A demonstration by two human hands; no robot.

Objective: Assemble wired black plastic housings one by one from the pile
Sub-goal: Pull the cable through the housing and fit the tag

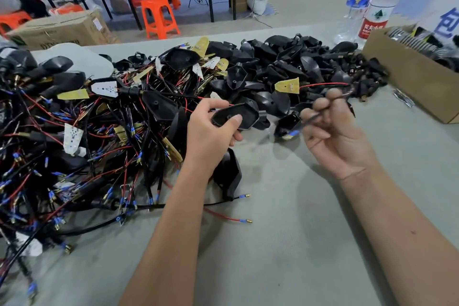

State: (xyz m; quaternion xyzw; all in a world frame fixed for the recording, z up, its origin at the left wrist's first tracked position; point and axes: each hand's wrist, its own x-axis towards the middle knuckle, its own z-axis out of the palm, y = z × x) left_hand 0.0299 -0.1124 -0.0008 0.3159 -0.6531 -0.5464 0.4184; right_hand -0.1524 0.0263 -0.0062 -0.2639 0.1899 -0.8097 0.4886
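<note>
Black housings (273, 67), orange stool (159, 17), grey table (285, 243)

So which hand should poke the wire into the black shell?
Probably the right hand. It already pinches the wire, whose end points toward the shell. The left hand grips that shell with the open side up, so it looks best placed to hold it steady.

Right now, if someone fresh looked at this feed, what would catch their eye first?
Probably the big tangled pile of black housings and wires covering the left and middle of the grey table. Next, the two bare hands in front of it: the left hand holds a black housing, and the right hand has its grip on a thin black wire. Bright orange stools stand out on the floor behind.
</note>
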